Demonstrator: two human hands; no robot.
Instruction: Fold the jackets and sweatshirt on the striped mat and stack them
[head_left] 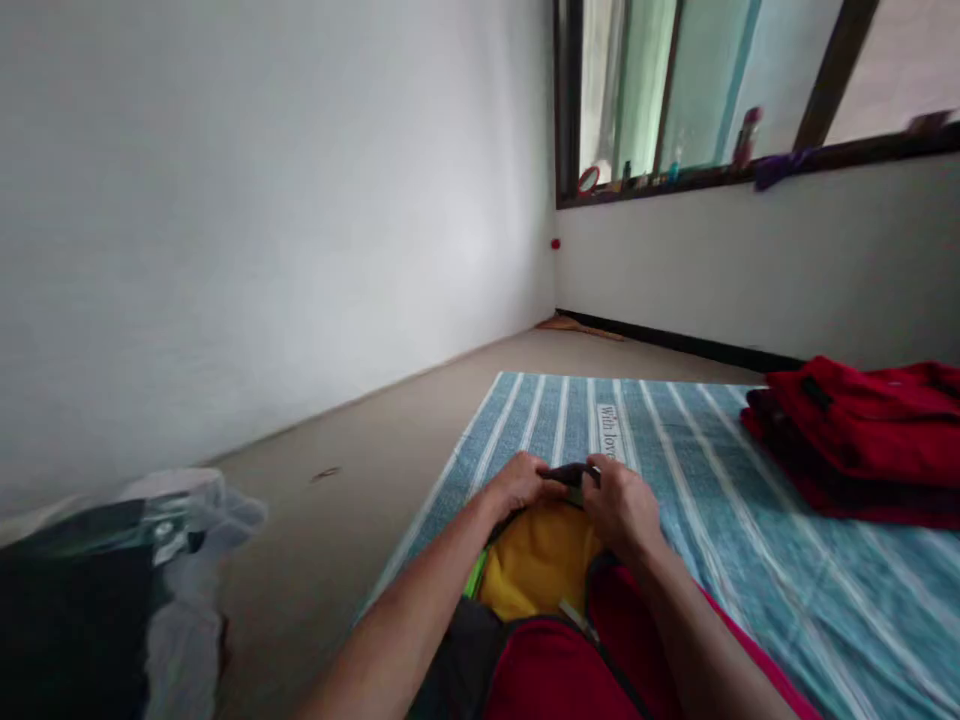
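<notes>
A red and dark grey bag with a yellow inner lining lies at the bottom centre, its opening spread apart. My left hand is closed on the left part of the dark upper edge of the opening. On the right part of that same edge, my right hand is closed too, a short gap from the left one. A strip of bright green shows beside the lining on the left. Both forearms reach over the bag, hiding some of its sides.
The bag rests on a blue striped mat. Folded red garments are stacked at the right. A clear plastic bag with dark contents stands at the lower left. Small items line the window sill.
</notes>
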